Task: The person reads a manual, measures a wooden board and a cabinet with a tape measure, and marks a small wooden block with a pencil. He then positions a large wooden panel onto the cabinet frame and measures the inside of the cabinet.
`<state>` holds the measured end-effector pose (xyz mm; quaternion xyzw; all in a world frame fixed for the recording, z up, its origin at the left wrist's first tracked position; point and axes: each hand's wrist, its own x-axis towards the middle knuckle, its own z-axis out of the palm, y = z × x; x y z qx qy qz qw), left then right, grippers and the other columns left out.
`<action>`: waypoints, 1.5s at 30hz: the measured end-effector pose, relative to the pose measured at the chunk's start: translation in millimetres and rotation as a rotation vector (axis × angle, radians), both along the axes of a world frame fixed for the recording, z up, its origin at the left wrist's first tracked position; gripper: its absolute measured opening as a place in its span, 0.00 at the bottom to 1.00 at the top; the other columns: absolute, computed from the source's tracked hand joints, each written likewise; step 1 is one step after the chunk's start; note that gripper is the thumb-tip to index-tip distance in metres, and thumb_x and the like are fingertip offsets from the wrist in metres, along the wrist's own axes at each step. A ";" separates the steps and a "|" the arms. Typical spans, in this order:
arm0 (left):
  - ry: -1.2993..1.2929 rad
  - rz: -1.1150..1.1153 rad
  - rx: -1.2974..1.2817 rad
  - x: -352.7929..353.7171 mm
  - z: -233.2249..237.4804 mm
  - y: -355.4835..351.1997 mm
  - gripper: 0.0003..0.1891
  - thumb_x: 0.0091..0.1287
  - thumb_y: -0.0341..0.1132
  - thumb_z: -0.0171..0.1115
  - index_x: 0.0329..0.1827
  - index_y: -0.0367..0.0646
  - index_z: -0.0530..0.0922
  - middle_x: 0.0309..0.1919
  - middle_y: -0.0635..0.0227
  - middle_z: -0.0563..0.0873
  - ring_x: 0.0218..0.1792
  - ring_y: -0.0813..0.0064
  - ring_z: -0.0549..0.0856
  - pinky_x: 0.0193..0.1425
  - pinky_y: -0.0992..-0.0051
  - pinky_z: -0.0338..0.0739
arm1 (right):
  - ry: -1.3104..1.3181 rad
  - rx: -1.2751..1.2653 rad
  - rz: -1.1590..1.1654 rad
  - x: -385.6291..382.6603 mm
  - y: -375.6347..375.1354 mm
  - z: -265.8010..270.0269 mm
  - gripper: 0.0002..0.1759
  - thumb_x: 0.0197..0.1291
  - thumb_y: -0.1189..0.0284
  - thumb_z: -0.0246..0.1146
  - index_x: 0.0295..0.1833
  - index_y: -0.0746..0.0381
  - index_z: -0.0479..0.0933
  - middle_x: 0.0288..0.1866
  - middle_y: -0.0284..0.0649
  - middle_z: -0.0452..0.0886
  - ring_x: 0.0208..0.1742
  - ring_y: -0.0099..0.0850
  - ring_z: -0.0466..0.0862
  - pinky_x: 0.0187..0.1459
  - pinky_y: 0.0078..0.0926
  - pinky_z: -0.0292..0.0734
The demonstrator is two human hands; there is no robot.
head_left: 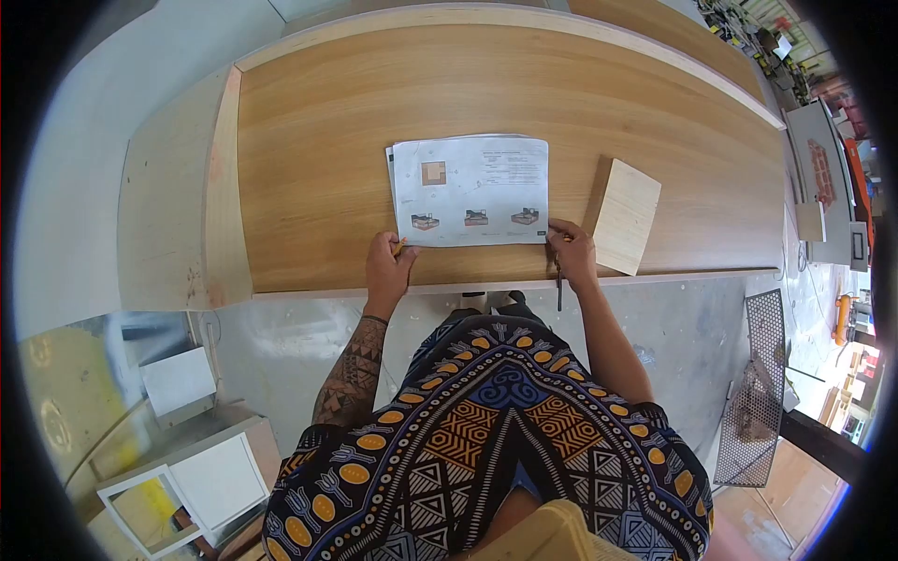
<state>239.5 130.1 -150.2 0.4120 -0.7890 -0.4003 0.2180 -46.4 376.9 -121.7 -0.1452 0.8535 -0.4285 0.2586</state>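
Head view, setting: a long workbench of pale, smooth wood with fine straight grain, seen from above; the person stands at its near edge in a boldly patterned garment.
Printed sheets: a thin stack of white paper with small diagrams, lying flat on the bench near its near edge, in the middle, straight ahead of the person.
Left hand: fingers curled and closed on the near left corner of the printed sheets; a small yellowish tip shows by the fingers, too small to tell what it is.
Right hand: fingers bent down and closed on the near right corner; a thin dark tool hangs from it past the bench edge.
Wood panel: a small, flat, pale square, stiff, lying just right of the paper.
Handling: the paper looks very light, limp and easy to crease or slide on the smooth wood; the corners or side edges seem the best places to hold.
Near right: a metal mesh panel stands on the floor.
Near left: white boxy frames.
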 end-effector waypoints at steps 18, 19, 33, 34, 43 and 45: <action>-0.015 -0.007 -0.023 0.0 6.1 0.5 0.21 0.65 0.36 0.80 0.53 0.36 0.77 0.46 0.53 0.85 0.46 0.56 0.86 0.53 0.61 0.81 | 0.010 0.037 -0.003 -3.6 0.6 -15.1 0.19 0.66 0.65 0.70 0.59 0.60 0.90 0.39 0.44 0.92 0.38 0.33 0.90 0.46 0.34 0.84; -0.018 -0.009 -0.016 -0.3 7.8 0.7 0.21 0.65 0.36 0.80 0.53 0.37 0.78 0.46 0.53 0.85 0.46 0.56 0.86 0.52 0.61 0.81 | -0.019 0.014 -0.012 -2.6 0.1 -11.4 0.18 0.67 0.67 0.71 0.60 0.60 0.90 0.34 0.37 0.88 0.31 0.26 0.84 0.36 0.29 0.79; -0.004 0.004 -0.020 0.8 2.1 -0.6 0.21 0.66 0.39 0.80 0.52 0.38 0.78 0.44 0.55 0.84 0.44 0.57 0.84 0.51 0.62 0.81 | -0.004 0.000 0.012 -1.4 -3.1 0.1 0.19 0.69 0.67 0.71 0.62 0.62 0.89 0.31 0.34 0.85 0.32 0.22 0.82 0.37 0.27 0.77; 0.012 -0.001 -0.021 0.8 0.7 -0.9 0.21 0.66 0.39 0.79 0.52 0.38 0.78 0.44 0.55 0.84 0.44 0.57 0.84 0.50 0.62 0.81 | -0.005 0.012 0.013 -2.0 -3.2 -0.1 0.19 0.69 0.67 0.71 0.62 0.62 0.89 0.31 0.34 0.85 0.32 0.23 0.82 0.37 0.27 0.78; -0.017 0.003 0.030 -0.5 6.0 -0.8 0.21 0.65 0.38 0.78 0.52 0.37 0.78 0.43 0.56 0.84 0.44 0.59 0.84 0.50 0.62 0.81 | 0.002 0.022 0.021 -1.6 -2.6 4.5 0.19 0.66 0.67 0.71 0.60 0.60 0.90 0.35 0.40 0.90 0.34 0.28 0.87 0.40 0.31 0.82; -0.006 0.010 0.018 -0.7 4.3 0.3 0.21 0.65 0.38 0.78 0.52 0.37 0.78 0.43 0.56 0.84 0.44 0.58 0.84 0.50 0.62 0.81 | 0.005 0.012 0.025 -2.4 -1.8 4.4 0.19 0.66 0.67 0.71 0.60 0.60 0.90 0.35 0.40 0.90 0.33 0.28 0.86 0.39 0.31 0.82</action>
